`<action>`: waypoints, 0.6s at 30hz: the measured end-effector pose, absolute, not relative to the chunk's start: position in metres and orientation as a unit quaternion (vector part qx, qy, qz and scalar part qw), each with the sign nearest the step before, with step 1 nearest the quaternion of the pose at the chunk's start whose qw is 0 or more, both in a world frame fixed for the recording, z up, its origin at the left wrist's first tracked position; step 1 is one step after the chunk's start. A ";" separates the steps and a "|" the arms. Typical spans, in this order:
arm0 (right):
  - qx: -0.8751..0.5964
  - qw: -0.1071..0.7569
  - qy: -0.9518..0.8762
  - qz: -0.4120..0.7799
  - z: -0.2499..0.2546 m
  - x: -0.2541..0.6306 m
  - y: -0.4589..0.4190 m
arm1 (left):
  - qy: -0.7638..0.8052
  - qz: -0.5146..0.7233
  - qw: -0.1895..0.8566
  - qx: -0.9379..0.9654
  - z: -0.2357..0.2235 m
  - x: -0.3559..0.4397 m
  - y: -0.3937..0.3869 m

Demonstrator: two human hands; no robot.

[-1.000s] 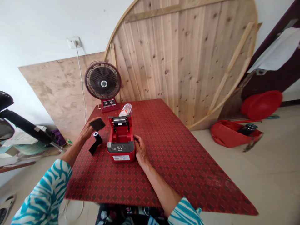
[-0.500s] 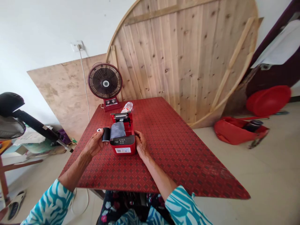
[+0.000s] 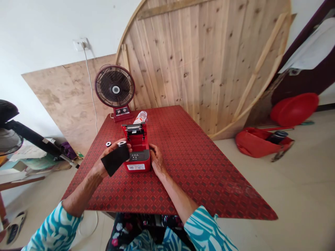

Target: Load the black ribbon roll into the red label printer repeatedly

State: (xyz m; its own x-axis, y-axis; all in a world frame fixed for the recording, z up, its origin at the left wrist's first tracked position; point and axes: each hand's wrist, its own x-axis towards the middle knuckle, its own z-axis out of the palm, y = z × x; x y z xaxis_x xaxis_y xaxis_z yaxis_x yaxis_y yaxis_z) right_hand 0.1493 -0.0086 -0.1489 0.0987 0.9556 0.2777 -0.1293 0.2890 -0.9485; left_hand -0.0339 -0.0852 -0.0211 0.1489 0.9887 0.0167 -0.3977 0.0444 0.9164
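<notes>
A red and black label printer stands on the table with its lid tipped up and its red inside exposed. At its left front corner, my left hand is closed on a black ink ribbon. Dark film hangs down from one white-cored roll over my fingers. A second small roll end shows just to the left, partly hidden by the hand. My right hand is against the printer's right side, its fingers curled round the wall there. A clear plastic bottle lies right behind the raised lid.
A dark red fan stands at the back left of the table, which has a red patterned cover. Large wooden boards lean on the wall behind. A red bag lies on the floor to the right; a black standing fan is at left.
My left hand has drawn the ribbon out of the printer, leftward and toward me, and its film now hangs loose. The right hand stays at the printer's side. The view has shifted slightly.
</notes>
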 end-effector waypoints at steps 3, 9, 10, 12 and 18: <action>-0.410 0.620 -0.507 0.436 -0.149 0.148 -0.008 | 0.365 0.496 0.626 0.478 -0.021 -0.021 -0.087; -0.409 0.615 -0.511 0.440 -0.148 0.147 -0.007 | 0.401 0.430 0.556 0.588 -0.015 0.002 -0.090; -0.408 0.614 -0.511 0.441 -0.148 0.146 -0.007 | 0.406 0.429 0.542 0.598 -0.013 0.004 -0.091; -0.407 0.616 -0.514 0.437 -0.148 0.145 -0.006 | 0.421 0.435 0.515 0.607 -0.007 0.002 -0.093; -0.403 0.622 -0.513 0.433 -0.150 0.144 -0.004 | 0.474 0.477 0.439 0.596 0.018 -0.036 -0.103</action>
State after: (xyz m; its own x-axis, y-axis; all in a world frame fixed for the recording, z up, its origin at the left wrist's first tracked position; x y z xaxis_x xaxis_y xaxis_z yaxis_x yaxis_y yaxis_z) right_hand 0.1441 -0.0044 -0.1498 0.0982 0.9525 0.2884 -0.1252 0.2993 -0.9459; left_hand -0.0359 -0.1032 0.0180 0.0943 0.9838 0.1524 0.1466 -0.1652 0.9753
